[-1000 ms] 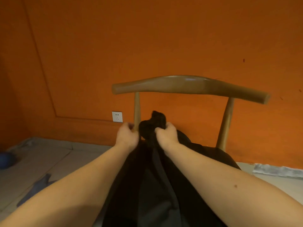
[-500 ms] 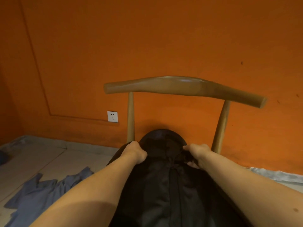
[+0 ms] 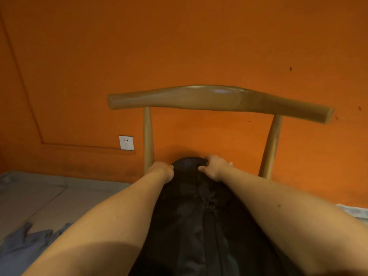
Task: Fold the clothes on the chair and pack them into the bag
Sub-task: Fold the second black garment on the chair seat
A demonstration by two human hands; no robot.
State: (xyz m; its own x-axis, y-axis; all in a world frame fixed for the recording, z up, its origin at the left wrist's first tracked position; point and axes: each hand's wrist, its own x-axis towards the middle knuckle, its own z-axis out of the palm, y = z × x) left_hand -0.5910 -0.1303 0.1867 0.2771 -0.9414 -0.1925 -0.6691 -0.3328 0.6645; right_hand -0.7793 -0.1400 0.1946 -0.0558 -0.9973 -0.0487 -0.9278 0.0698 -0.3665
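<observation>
A black fabric bag [image 3: 201, 212] with a seam running down its middle lies on the wooden chair [image 3: 199, 98] and reaches toward me. My left hand [image 3: 163, 171] grips the bag's far end on the left, fingers curled into the fabric. At the far end on the right, my right hand [image 3: 214, 167] holds the rounded top edge with curled fingers. The hands sit close together below the chair's backrest. The seat is hidden under the bag and my forearms.
A blue-grey garment [image 3: 25, 242] lies crumpled on the grey floor at lower left. The orange wall stands right behind the chair, with a white socket [image 3: 126, 143] on it. A pale cloth strip [image 3: 352, 211] shows at the right edge.
A second ago both hands held a black bundle up between them. They then dropped and spread to the bag's sides. Now they have drawn closer at its far end.
</observation>
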